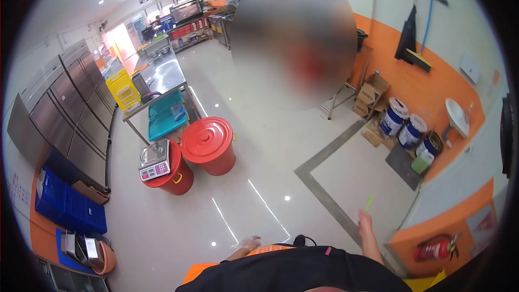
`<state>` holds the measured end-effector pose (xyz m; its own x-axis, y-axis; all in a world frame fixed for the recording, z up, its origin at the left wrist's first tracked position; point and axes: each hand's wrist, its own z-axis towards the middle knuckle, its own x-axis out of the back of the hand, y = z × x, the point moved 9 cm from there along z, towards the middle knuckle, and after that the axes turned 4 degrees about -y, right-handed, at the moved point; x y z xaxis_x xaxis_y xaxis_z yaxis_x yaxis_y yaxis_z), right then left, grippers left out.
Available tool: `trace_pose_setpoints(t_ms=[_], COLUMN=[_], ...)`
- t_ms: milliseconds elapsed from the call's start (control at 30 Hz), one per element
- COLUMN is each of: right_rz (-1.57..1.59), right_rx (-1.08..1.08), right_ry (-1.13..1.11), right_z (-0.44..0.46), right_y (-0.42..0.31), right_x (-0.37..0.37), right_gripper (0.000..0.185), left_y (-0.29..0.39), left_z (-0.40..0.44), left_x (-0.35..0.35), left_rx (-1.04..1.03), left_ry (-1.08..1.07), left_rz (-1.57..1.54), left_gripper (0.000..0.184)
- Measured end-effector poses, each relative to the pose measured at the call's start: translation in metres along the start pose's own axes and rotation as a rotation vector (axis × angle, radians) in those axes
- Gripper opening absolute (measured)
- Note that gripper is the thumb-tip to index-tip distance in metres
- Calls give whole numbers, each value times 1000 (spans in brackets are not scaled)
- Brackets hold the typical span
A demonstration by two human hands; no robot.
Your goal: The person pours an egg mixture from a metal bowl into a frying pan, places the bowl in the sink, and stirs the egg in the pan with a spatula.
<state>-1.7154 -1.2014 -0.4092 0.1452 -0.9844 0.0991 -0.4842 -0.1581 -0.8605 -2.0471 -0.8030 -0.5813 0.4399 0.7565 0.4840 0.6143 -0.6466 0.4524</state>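
My right hand (365, 221) is raised at the lower right, closed around a slim lime-green stick-like object (369, 203) that points upward; its exact kind is too small to make out. Low in the middle, my left hand (249, 243) is beside my dark apron (303, 270), with what looks like a clear plastic glove on it. Its fingers reach out to the right and I see nothing in them. Neither hand touches any of the furniture.
Two red lidded bins (207, 139) stand ahead on the left, one bearing a digital scale (154, 159). Beyond them is a steel table (165, 73). Paint-type buckets (394, 117) and a sink (457, 118) line the right wall. A fire extinguisher (432, 250) hangs near my right.
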Motion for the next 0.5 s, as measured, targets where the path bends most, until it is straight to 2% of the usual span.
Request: trace_pose_setpoints(t_ms=[33,67,100,167,267,367,433,500], right_rz=[72,99,102,253,559,797,917,977], right_rx=[-13,120,204,348,618,815,839,867], right_ry=[-42,-186,-216,-481,-852,-1337,-1510,-1746], right_z=[20,31,39,39,12,-32,-47,-50], right_y=[-61,-136,-204,-334,-504,-624,-677,-714], right_x=[-37,-82,-122,-198,-284,-337,-361,-375], right_gripper=[21,19,22,40,44,39,42,37], left_y=[-16,-28,-44,-93,-130,-128,-123,-109], left_z=[18,24,15,-8,-30,0,38,90], left_x=[8,20,34,51,75,129,179,243], left_rx=[-7,-11,72,322,566,666,700,667], left_ry=[54,100,94,90,94,77,77,93], left_rz=[142,293,274,35,-131,-177,-181,-151], left_gripper=[41,40,40,41,43,44,45,46])
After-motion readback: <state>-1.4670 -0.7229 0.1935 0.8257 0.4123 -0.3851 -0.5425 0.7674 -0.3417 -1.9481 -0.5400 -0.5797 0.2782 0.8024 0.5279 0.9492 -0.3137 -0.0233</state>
